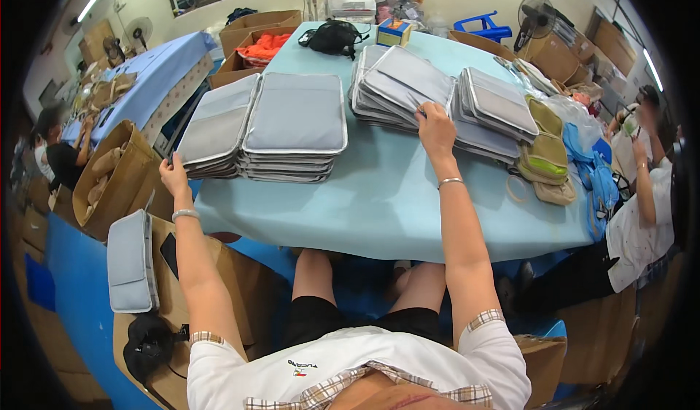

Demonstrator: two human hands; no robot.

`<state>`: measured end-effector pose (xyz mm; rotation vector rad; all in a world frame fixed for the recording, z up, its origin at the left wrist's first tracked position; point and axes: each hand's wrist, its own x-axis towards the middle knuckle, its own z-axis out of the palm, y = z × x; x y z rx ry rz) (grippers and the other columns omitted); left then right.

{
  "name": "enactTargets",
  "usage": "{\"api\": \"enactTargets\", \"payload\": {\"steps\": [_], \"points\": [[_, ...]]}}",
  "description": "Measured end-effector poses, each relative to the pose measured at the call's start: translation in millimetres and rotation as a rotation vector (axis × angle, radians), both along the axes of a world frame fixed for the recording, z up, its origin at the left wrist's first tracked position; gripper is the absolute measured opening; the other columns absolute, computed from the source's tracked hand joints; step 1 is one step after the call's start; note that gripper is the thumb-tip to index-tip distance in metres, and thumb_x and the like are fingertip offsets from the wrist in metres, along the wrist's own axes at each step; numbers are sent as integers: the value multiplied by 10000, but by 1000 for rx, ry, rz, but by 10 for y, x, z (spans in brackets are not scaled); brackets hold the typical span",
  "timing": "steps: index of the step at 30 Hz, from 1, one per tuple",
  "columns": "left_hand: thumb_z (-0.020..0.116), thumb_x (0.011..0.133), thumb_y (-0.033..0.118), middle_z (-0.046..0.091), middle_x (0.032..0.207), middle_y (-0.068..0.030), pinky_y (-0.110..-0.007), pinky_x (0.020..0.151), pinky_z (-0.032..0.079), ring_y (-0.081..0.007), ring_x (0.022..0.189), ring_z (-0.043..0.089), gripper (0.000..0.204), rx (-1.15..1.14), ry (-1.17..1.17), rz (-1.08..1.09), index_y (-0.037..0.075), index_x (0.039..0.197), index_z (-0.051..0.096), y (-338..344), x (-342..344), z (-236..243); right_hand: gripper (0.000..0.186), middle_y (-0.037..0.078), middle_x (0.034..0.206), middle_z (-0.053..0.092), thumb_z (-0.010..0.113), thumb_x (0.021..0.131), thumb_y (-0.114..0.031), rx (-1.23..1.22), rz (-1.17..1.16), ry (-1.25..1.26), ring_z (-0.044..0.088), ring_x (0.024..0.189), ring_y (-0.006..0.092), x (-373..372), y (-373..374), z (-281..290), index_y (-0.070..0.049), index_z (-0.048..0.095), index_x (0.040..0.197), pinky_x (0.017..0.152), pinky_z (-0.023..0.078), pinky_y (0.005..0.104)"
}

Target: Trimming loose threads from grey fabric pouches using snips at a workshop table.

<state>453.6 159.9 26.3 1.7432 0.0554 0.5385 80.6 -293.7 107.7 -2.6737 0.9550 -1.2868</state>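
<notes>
My left hand (175, 173) is closed at the near-left corner of a stack of grey padded pouches (210, 122), with a small dark item at its fingertips that I cannot make out. Beside that stack sits another grey stack (293, 115) with white piping. My right hand (436, 129) pinches something small and dark at the near edge of the top piece on a loosely fanned grey stack (401, 75). Right of it lies a further stack of smaller grey pieces (497, 100).
Blue-covered table (372, 198); black mesh bundle (332, 38), small box (394, 32), olive and blue bags (539, 155) on it. Cartons (109, 184) at left; grey pouch (130, 260) on cardboard below my left arm. Co-workers sit left (62, 147) and right (642, 198).
</notes>
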Motion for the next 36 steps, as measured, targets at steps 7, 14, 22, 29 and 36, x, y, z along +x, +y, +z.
{"api": "enactTargets", "payload": {"steps": [7, 14, 22, 29, 36], "points": [[651, 910, 259, 533, 1126, -128, -324, 840, 458, -220, 965, 532, 405, -32, -443, 153, 21, 1216, 534, -323, -655, 637, 105, 100, 858, 612, 636, 899, -184, -253, -3, -418, 621, 786, 291, -560, 0, 681, -83, 614, 919, 685, 484, 387], [678, 896, 152, 589, 1168, -57, -251, 779, 456, -126, 942, 545, 391, -70, -479, -714, 62, 1250, 538, -1327, -2048, 1049, 82, 60, 856, 636, 609, 926, -104, 72, -57, -701, 629, 832, 157, -1833, 270, 1181, -28, 631, 949, 736, 486, 292], [695, 872, 117, 539, 1324, -111, -349, 961, 446, -198, 1207, 511, 651, -268, -351, -1337, 29, 1426, 366, -2076, -3297, 949, 74, 26, 876, 608, 546, 944, -19, 610, 445, -1177, 522, 681, 69, -2745, 736, 908, -25, 547, 1018, 585, 370, 205], [619, 926, 69, 641, 988, -43, -219, 715, 497, -73, 853, 580, 336, -307, -74, -1462, -37, 1235, 540, -1909, -3563, 767, 116, 13, 815, 619, 534, 934, -37, 926, 664, -1029, 543, 616, 49, -2992, 835, 294, -19, 584, 1038, 507, 390, 174], [655, 905, 307, 640, 710, -36, -247, 522, 453, -78, 590, 557, 359, 98, 228, -1204, -24, 1044, 654, -1930, -3296, 184, 194, -9, 785, 614, 572, 931, -71, 1173, 58, -932, 496, 563, 35, -2488, 506, -710, 2, 627, 1102, 479, 353, 178]]}}
